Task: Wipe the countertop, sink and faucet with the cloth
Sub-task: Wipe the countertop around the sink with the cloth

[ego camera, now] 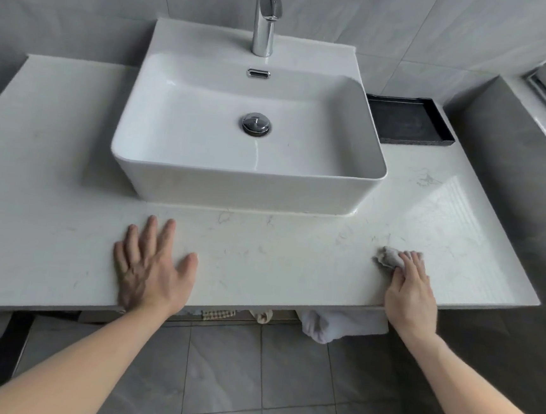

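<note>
Right hand presses crumpled cloth onto desk near front edge, fingers curled over it, cloth protruding beyond fingertips; left hand flat, fingers spread, before sink.

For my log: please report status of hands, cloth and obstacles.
Left hand flat on countertop, empty. Right hand presses cloth. Black tray beside sink.

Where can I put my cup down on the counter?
Bare countertop left of the sink, and between the left hand and the right hand with the cloth. The black tray fills the right back corner.
</note>
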Available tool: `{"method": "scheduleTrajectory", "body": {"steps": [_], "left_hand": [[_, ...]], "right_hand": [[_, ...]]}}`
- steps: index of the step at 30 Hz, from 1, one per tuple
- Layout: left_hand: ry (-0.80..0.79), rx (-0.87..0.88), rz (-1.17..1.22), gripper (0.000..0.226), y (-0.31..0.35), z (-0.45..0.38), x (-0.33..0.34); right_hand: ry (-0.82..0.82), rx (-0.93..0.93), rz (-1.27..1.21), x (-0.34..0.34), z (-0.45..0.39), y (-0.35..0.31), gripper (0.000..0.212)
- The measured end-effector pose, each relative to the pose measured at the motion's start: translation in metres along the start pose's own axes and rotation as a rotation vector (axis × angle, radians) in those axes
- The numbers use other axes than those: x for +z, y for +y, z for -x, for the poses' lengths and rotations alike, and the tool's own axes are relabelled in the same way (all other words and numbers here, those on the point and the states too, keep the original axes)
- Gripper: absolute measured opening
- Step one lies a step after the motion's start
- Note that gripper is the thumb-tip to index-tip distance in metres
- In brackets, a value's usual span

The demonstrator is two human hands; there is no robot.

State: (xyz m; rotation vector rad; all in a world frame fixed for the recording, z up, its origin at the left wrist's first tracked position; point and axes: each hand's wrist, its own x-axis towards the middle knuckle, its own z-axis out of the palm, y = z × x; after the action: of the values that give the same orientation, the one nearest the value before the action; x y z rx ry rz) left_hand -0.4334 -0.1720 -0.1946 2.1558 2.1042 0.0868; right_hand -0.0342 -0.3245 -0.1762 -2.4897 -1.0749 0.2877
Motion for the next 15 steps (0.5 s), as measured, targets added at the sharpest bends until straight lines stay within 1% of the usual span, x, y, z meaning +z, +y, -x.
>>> {"method": "scheduleTrajectory", "body": {"steps": [2,5,7,9,11,13,15], "left_hand": [[-0.020,0.020,0.017,0.077,-0.004,-0.001,-0.002],[-0.050,0.043,0.154,0.073,-0.012,-0.003,-0.009],[-0.032,0.043,0.274,0.070,-0.021,-0.006,-0.017],[0.024,0.075,0.332,0.070,-0.037,-0.011,-0.023],[0.059,0.108,0.314,0.069,-0.059,-0.019,-0.026],[0.066,0.124,0.254,0.069,-0.084,-0.027,-0.025],[0.069,0.128,0.184,0.070,-0.107,-0.035,-0.024]], "right_hand": [[0.023,-0.028,-0.093,0.012,0.006,-0.032,0.043],[-0.029,-0.228,-0.241,0.046,0.027,-0.100,0.035],[-0.081,-0.382,-0.286,0.076,0.041,-0.145,0.032],[-0.162,-0.489,-0.243,0.104,0.055,-0.190,0.039],[-0.270,-0.566,-0.149,0.126,0.071,-0.229,0.048],[-0.342,-0.641,-0.034,0.141,0.083,-0.252,0.053],[-0.346,-0.671,0.062,0.142,0.087,-0.252,0.057]]}}
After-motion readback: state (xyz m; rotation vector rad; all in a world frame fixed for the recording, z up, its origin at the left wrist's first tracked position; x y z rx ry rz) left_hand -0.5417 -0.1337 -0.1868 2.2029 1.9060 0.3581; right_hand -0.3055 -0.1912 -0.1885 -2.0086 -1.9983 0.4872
